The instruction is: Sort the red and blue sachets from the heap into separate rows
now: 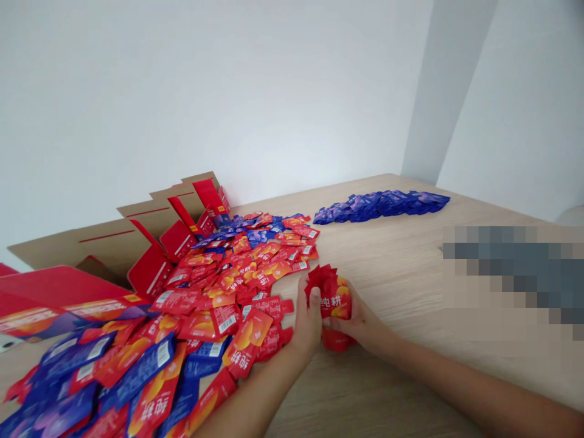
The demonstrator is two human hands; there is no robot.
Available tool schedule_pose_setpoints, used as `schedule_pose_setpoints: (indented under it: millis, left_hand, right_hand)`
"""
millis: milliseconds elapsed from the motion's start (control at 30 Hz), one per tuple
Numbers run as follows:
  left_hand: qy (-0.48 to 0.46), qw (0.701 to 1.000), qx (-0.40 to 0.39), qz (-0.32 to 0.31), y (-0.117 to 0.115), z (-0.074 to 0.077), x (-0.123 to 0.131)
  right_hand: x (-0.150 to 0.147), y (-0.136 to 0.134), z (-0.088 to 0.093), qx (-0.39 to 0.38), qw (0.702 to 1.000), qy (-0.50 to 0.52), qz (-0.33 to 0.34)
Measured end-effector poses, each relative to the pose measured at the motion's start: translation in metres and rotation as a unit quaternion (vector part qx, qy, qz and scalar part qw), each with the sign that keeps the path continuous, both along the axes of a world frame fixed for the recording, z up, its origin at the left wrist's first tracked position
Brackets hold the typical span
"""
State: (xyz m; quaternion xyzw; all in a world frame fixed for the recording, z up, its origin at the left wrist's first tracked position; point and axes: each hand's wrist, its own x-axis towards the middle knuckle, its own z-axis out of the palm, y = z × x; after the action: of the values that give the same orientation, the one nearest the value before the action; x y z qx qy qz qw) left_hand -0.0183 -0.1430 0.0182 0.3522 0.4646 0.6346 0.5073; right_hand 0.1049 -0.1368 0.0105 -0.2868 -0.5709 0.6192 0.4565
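Observation:
Both my hands grip one stack of red sachets [332, 299], held upright on the wooden table [401, 267]. My left hand [306, 321] wraps the stack's left side, thumb on its front. My right hand [360, 319] closes round the right side and bottom. A big loose pile of red and blue sachets [201, 304] spreads to the left of my hands, reaching the near left corner.
A neat row of blue sachets [381, 205] lies at the far side of the table. Opened cardboard boxes with red flaps [150, 243] stand at the left by the white wall. A blurred patch covers part of the right side.

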Motion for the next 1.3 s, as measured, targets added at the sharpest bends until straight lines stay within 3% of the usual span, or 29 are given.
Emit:
schedule_pose_setpoints:
  millis: [100,167,267,400,500,700,867,1067,1300]
  left_hand:
    - [0.087,0.993,0.077,0.004,0.002,0.018,0.008]
    - [0.091,0.994,0.065,0.007,0.002,0.021,0.018]
    - [0.053,0.998,0.017,0.018,0.003,0.009,0.035]
    - [0.022,0.998,0.003,0.051,0.005,-0.01,0.05]
    - [0.039,0.998,0.022,0.043,0.004,-0.009,0.053]
    - [0.087,0.99,0.098,-0.048,0.002,-0.003,0.042]
    - [0.121,0.99,0.06,-0.03,-0.004,-0.003,0.03]
    - [0.125,0.991,0.035,-0.035,-0.016,0.002,0.04]
    - [0.153,0.982,0.073,-0.08,-0.01,-0.001,0.047]
  right_hand:
    - [0.013,0.006,0.003,0.01,0.999,-0.013,-0.049]
    - [0.023,0.008,0.0,0.038,0.993,-0.05,-0.096]
    - [0.033,0.009,-0.013,0.059,0.985,-0.113,-0.118]
    - [0.035,0.006,-0.024,0.059,0.986,-0.13,-0.087]
    - [0.036,0.006,-0.021,0.066,0.985,-0.127,-0.098]
    - [0.045,0.011,-0.021,0.154,0.963,-0.147,-0.167]
    - [0.043,0.019,-0.024,0.155,0.97,-0.132,-0.133]
    - [0.042,0.015,-0.017,0.15,0.98,-0.117,-0.061]
    - [0.048,0.017,-0.019,0.128,0.981,-0.119,-0.083]
